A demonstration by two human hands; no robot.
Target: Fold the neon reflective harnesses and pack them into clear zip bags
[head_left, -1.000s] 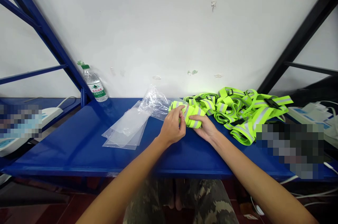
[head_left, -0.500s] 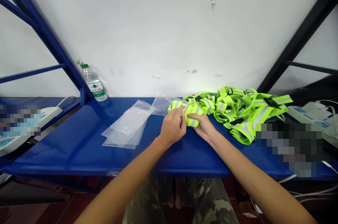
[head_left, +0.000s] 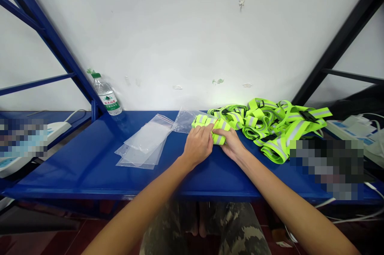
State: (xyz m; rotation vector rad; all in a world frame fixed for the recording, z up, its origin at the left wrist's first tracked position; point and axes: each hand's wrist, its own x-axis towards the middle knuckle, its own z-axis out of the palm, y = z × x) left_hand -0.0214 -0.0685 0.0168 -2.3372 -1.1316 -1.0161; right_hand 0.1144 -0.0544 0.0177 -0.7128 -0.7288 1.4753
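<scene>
A folded bundle of neon yellow reflective strap with grey stripes is held between my two hands above the blue table. Part of it sits inside a clear plastic bag, whose empty end stretches to the left. My left hand is closed around the bagged part, its fingers curled over the front. From the right, my right hand grips the bundle's other end, thumb on top. Several flat clear bags lie to the left of my hands. A heap of more reflective straps with black buckles lies to the right.
A water bottle with a green cap leans near the wall at the back left. Power strips with cables stand at the left and right sides. Blue metal frame posts rise at the table's left end, and a dark post at the right.
My left hand's fingers have slid forward and lie flatter over the bagged bundle. The right hand keeps nearly the same place and grip.
</scene>
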